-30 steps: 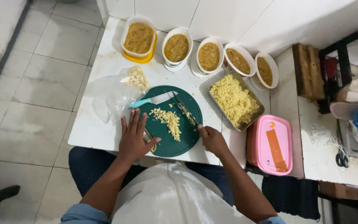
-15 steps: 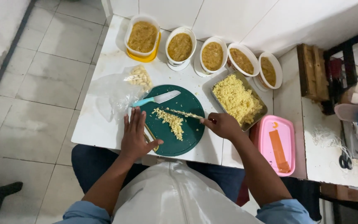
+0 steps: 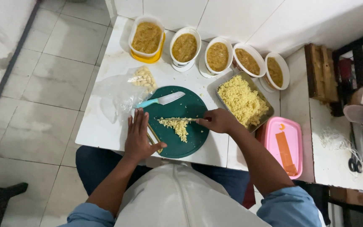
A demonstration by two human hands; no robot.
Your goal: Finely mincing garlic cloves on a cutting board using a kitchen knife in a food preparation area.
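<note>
A round dark green cutting board (image 3: 192, 107) lies on the white table (image 3: 106, 130) in front of me. A small heap of chopped pale yellow food (image 3: 178, 125) sits on it. My right hand (image 3: 218, 120) grips a knife (image 3: 177, 119) whose blade lies flat across the top of the heap. My left hand (image 3: 138, 135) rests flat, fingers spread, on the board's left edge. A second knife with a light blue handle (image 3: 160, 100) lies loose on the board's upper left.
Several tubs of brown paste (image 3: 184, 47) line the table's far edge. A metal tray of chopped yellow food (image 3: 243, 101) stands right of the board, a pink lidded box (image 3: 285, 145) beyond it. A clear plastic bag with pale pieces (image 3: 124, 90) lies left.
My right hand has swung the knife from a slanted position at the board's right to lie level across the heap. The left hand stays put on the board's edge.
</note>
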